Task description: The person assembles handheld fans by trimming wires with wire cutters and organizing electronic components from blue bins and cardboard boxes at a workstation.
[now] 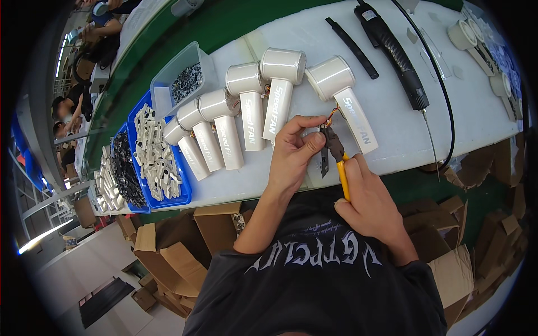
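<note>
My right hand (367,196) is closed round the yellow handles of a pair of pliers (343,179). The pliers' dark jaws meet a small dark flat part (324,161) that my left hand (294,151) pinches between thumb and fingers. Thin orange and dark wires (333,113) run from this part to a white handheld fan housing (358,120), which lies on the table just beyond my hands. Exactly what the jaws grip is hidden by my left fingertips.
Several more white fan housings (254,115) lie in a row to the left. Beyond them are a clear tub (208,61) of screws and a blue bin (185,196) of white parts. A black electric screwdriver (400,70) and its cable are at right. Cardboard boxes (168,263) stand below the table.
</note>
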Available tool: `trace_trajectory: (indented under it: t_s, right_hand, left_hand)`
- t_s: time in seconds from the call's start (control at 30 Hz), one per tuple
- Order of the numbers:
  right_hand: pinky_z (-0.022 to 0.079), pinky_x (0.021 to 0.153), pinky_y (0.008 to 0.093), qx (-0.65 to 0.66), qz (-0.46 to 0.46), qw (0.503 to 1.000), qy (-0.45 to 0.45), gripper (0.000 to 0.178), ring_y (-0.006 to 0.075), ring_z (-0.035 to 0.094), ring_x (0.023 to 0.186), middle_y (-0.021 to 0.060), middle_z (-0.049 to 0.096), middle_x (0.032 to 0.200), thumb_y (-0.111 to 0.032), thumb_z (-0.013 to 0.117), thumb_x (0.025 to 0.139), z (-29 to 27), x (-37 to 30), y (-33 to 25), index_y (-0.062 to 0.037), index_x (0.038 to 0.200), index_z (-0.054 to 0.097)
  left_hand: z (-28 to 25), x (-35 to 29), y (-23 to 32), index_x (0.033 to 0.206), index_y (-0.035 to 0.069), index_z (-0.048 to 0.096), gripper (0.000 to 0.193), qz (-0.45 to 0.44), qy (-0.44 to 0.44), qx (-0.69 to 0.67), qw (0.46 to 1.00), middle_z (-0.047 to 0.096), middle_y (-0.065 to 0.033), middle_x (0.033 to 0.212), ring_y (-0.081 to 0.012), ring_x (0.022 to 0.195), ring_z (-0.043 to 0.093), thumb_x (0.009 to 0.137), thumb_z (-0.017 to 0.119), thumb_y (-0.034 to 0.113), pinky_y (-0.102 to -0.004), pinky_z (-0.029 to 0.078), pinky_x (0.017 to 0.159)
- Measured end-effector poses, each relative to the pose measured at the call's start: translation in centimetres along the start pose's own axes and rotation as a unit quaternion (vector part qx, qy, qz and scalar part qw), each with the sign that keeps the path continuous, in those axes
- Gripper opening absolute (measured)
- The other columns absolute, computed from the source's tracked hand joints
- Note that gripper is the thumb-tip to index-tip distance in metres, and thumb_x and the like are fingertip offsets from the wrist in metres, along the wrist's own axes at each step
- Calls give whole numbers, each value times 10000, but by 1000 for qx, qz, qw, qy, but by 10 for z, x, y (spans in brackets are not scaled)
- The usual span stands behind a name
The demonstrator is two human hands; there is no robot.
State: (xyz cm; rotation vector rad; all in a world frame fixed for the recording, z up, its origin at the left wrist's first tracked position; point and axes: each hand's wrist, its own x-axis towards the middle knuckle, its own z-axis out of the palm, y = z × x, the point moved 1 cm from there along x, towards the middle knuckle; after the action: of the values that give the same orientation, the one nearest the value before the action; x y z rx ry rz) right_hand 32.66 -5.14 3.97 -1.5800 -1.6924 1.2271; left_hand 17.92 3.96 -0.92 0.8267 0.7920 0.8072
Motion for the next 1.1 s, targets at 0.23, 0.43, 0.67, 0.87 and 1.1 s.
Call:
trace_trajectory:
  t_s: [0.23, 0.43, 0.67, 0.87, 1.1]
  right_hand:
    - [397, 648, 424, -7, 21, 1000, 5, 351, 355, 465, 667, 204, 447, 930, -78, 513, 711, 1, 0, 1, 22, 1019, 379]
    - [377, 628, 356, 204, 51, 975, -66, 328, 272, 457, 687, 161, 448, 918, -58, 473, 681, -5, 1, 14, -2, 992, 384]
    - [352, 633, 285, 396, 86, 912, -61, 344, 200, 437, 728, 113, 442, 924, -71, 464, 631, -1, 1, 26, -44, 966, 390]
    - [356, 629, 249, 608, 32, 787, -98, 418, 172, 443, 727, 126, 450, 951, -184, 569, 598, -7, -1, 20, -76, 966, 402]
    - [384, 511, 239, 515, -100, 844, -115, 438, 202, 510, 660, 202, 497, 855, -270, 632, 609, -36, -33, 38, -39, 940, 463]
  left_hand:
    - [5, 0, 2, 1141, 10, 536, 261, -7, 0, 18, 1000, 615, -133, 1090, -176, 868, 611, 888, 577, 57, -266, 487, 812]
    - [13, 0, 4, 1148, -10, 521, 249, -4, 16, 49, 999, 621, -141, 1057, -170, 829, 608, 920, 523, 89, -259, 493, 790]
    - [13, 0, 2, 1153, -20, 506, 247, 1, 40, 64, 997, 622, -154, 1027, -172, 791, 607, 932, 483, 86, -255, 508, 752]
    - [12, -21, 13, 1137, -21, 507, 235, -7, 16, 14, 1000, 629, -153, 976, -153, 721, 602, 923, 466, 67, -235, 508, 627]
    - [-71, -88, 111, 1020, 10, 631, 245, 211, 119, 275, 930, 647, -78, 878, -104, 583, 548, 837, 469, 4, -199, 439, 542]
